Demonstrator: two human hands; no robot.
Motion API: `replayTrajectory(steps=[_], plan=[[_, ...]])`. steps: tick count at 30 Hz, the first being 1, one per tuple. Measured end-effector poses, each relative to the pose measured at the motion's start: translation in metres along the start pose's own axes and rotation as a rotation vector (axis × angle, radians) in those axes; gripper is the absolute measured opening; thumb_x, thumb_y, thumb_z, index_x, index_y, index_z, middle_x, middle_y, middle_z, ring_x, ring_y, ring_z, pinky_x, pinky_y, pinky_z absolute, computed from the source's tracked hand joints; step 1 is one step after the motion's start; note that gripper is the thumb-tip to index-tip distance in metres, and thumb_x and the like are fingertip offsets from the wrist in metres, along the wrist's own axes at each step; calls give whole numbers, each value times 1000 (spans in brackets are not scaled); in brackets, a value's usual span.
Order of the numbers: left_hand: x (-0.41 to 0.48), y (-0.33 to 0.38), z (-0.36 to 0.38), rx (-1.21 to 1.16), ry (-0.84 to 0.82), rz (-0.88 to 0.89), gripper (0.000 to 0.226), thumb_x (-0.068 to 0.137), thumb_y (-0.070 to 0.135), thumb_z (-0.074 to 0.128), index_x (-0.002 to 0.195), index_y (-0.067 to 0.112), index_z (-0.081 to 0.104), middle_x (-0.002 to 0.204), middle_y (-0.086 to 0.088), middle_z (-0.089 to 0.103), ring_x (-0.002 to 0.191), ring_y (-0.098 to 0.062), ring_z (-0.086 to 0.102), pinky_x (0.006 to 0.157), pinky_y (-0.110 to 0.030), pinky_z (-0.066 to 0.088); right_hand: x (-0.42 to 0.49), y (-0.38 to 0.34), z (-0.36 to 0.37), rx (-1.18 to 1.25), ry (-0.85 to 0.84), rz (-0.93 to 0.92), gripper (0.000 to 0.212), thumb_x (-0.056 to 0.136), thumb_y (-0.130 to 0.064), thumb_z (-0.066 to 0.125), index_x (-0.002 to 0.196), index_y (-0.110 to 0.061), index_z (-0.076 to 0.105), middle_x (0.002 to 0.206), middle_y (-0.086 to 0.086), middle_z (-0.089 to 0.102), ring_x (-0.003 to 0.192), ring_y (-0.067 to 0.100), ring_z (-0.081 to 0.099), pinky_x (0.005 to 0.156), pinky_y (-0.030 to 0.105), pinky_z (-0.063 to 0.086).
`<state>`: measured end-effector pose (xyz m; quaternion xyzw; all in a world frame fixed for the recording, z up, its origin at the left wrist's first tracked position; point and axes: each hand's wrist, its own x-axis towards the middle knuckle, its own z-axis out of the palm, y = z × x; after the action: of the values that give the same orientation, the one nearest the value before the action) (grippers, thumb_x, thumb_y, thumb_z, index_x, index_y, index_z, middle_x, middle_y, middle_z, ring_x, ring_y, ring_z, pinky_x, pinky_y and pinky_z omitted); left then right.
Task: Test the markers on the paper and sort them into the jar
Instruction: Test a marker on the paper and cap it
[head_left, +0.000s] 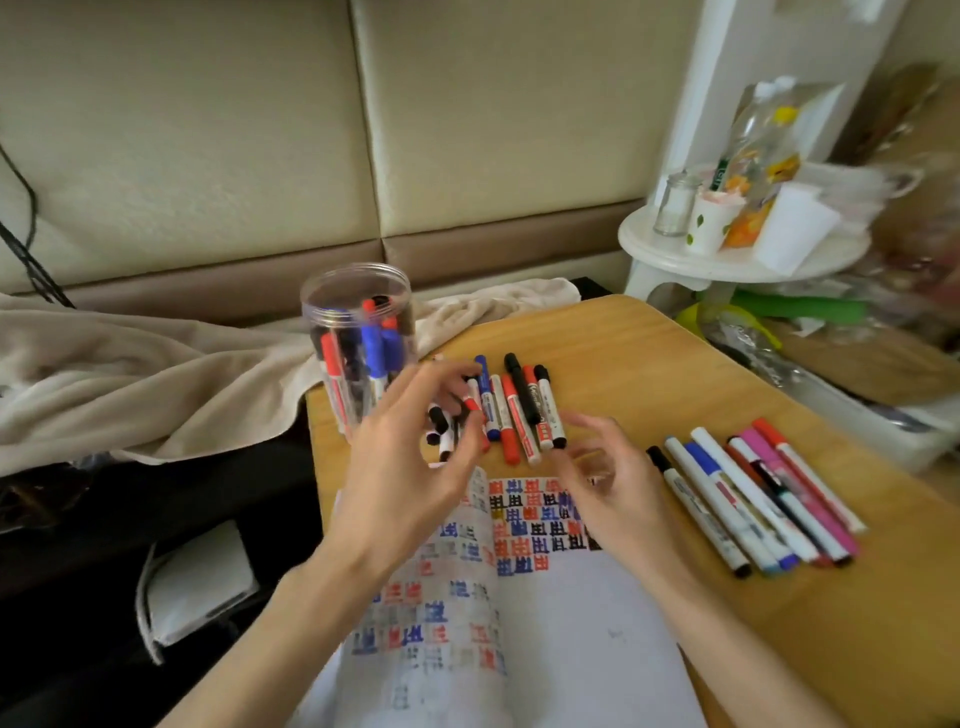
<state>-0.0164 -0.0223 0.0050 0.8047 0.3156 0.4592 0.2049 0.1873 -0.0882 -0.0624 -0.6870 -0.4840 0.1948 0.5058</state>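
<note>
Just beyond the far edge of the paper (571, 623), a cluster of markers (514, 410) lies side by side on the wooden worktop (675, 353), with red, blue and black caps. The paper is an open page, its upper part filled with rows of small red, blue and black test marks. Beyond the paper's far left corner stands the clear jar (358, 291), open-topped, with red, blue and black markers upright inside. The left hand (410, 478) reaches from over the paper into the left of the cluster, fingers spread and bent among the markers; blur hides whether it grips one. The right hand (608, 499) hovers over the paper's far edge, fingers loosely curled and apart from the thumb, with nothing visible in it. Right of the paper a second row of markers (748, 499) lies fanned, mostly white barrels and one pink. Left of the paper, past the jar, a beige blanket (130, 374) lies crumpled; far beyond the paper's right side a white round shelf (727, 262) carries a paper cup (709, 223) and a small glass bottle (675, 205)
</note>
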Motion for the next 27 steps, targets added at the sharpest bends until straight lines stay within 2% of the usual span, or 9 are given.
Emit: replayTrajectory(steps=[2,4,7,9,11,15,19,25,27], plan=[[-13,1,18,-74,-148,-93,36,95,15,68,128,29,61,105,16,65,95,-7,66,73,-22,55,3,4,-4,-97,15,-8,43,93,-29,73,134,-28,60,102,-17,69,92,-5,66,76,16,56],[-20,-3,28,-127,-211,-180,34,96,15,66,125,32,61,102,19,67,92,-5,68,71,-27,58,5,11,-6,-217,0,-38,42,96,-27,71,136,-30,60,115,-17,67,107,-1,63,90,28,58],[-22,-14,31,-139,-215,-247,31,97,16,65,122,35,62,101,21,68,90,-2,68,73,-25,59,9,18,-7,-388,-23,-106,45,95,-33,67,140,-29,59,133,-12,61,129,6,54,100,24,46],[-21,-20,30,-146,-191,-279,29,97,15,64,121,32,63,100,19,69,88,0,68,73,-23,58,12,18,-6,-443,-38,-113,48,95,-36,67,141,-28,59,137,-10,58,132,8,50,98,22,40],[-21,-23,29,-164,-147,-317,26,98,11,63,117,29,65,97,17,70,85,-1,68,70,-20,57,14,14,-4,-462,-60,-108,51,95,-40,69,143,-29,57,139,-10,55,133,9,48,97,25,41],[-24,-28,28,-185,-79,-385,23,98,9,61,108,30,65,92,18,69,80,1,67,66,-14,54,20,1,14,-476,-24,-188,52,89,-52,72,133,-26,65,125,-10,56,123,9,49,102,34,47],[-28,-32,25,-152,-64,-412,22,98,11,59,111,28,65,96,15,69,81,4,65,64,-13,52,28,-16,44,-452,49,-239,51,84,-67,68,105,-22,76,111,-10,57,116,11,47,100,29,40],[-26,-36,20,-123,-52,-453,22,99,14,59,114,30,64,98,17,69,83,8,63,65,-7,49,33,-16,68,-620,129,-244,37,85,-62,74,86,-25,79,102,-9,61,108,14,47,95,33,41],[-25,-37,18,-119,-49,-461,21,99,17,60,116,28,65,99,17,70,81,5,65,64,-6,49,31,-21,68,-576,160,-225,30,86,-54,78,82,-25,77,98,-9,62,105,15,49,94,34,42]])
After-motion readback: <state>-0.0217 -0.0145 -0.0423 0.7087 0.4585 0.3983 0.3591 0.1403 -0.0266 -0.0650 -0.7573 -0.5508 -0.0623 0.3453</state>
